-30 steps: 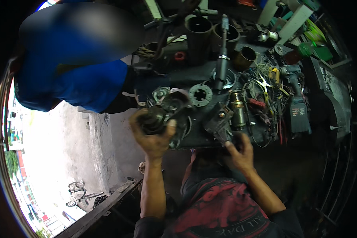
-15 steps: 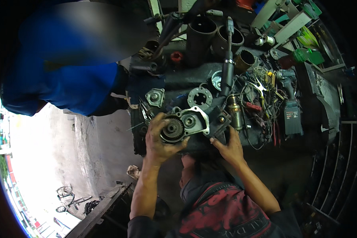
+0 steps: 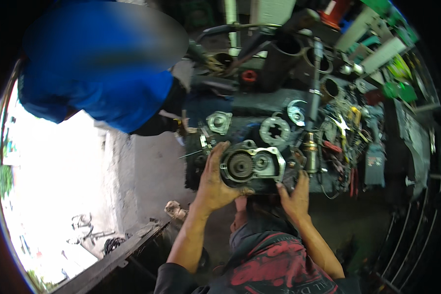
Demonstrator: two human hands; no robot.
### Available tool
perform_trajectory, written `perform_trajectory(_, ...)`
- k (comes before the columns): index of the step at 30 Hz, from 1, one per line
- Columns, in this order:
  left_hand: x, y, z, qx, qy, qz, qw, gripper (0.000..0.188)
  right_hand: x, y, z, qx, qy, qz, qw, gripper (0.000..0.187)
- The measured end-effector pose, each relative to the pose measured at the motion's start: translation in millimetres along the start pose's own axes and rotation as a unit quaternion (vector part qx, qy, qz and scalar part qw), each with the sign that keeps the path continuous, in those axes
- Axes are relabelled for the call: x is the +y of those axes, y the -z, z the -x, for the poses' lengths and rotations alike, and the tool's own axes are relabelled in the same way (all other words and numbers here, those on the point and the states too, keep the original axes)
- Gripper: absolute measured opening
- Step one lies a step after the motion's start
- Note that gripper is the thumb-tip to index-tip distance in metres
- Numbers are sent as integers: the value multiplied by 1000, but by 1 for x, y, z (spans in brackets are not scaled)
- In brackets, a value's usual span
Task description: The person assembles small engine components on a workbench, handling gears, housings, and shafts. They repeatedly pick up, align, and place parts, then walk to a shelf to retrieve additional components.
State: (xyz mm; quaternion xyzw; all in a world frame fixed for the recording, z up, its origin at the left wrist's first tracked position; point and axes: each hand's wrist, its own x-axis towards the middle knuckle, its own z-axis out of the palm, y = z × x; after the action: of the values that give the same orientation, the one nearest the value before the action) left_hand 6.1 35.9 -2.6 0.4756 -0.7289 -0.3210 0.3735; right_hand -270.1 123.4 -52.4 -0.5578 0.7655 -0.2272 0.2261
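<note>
A cast-metal gear housing [image 3: 269, 169] with a round toothed gear [image 3: 240, 167] in its left part lies face up at the bench's near edge. My left hand [image 3: 214, 183] is wrapped around the housing's left end, fingers along the side and thumb beneath the near edge. My right hand [image 3: 296, 198] grips the dark block-like part [image 3: 294, 164] at the housing's right end, thumb by the housing's corner. Just beyond lie a round metal plate with a toothed-looking opening [image 3: 267, 131] and a metal end cover [image 3: 218, 122]. To the right stands a copper-and-steel cylindrical armature [image 3: 310, 154].
Tangled wires [image 3: 343, 125], pliers and a cordless power tool [image 3: 375, 161] crowd the bench's right side. Dark metal cylinders [image 3: 281, 61] and a long-bodied tool [image 3: 314, 98] stand at the back. A person in blue [image 3: 117, 98] bends at the far left.
The whole view has shifted, so the bench appears farther right. My left fingers have moved off the gear's face to the housing's side. The person in blue leans slightly differently.
</note>
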Motion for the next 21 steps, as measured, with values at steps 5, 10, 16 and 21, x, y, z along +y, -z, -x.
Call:
perform_trajectory(5,-17,25,35,229,256,247,906,97,5,-3,3,-9,-37,-16,999,88)
perform_trajectory(10,-19,36,49,229,291,209,905,62,7,0,-7,-4,-85,-82,993,92)
perform_trajectory(16,27,3,32,121,130,12,984,96,-7,6,-22,-12,-157,-288,945,92)
perform_trajectory(21,32,-16,2,73,115,21,990,118,-13,41,15,35,-85,-239,967,93)
